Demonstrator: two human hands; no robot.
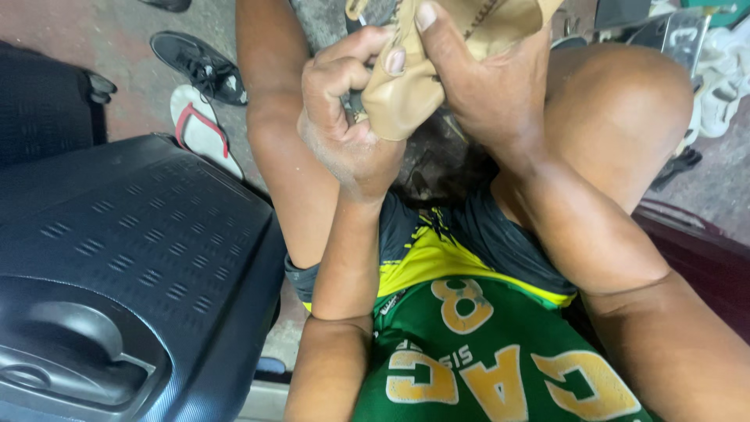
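I see the tan leather shoe upper (437,62) held up between the knees, its long axis running up and right out of frame, my left hand (348,117) fisted on its lower end, my right hand (484,86) clamped over it, equally near.

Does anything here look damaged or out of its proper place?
On the floor, a single flip-flop lies beside a single black shoe, an unmatched pair. The tan shoe in both hands looks bent; damage cannot be confirmed.

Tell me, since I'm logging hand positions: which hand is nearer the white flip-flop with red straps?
Left. The left hand is closer to the flip-flop; the right hand lies beyond it.
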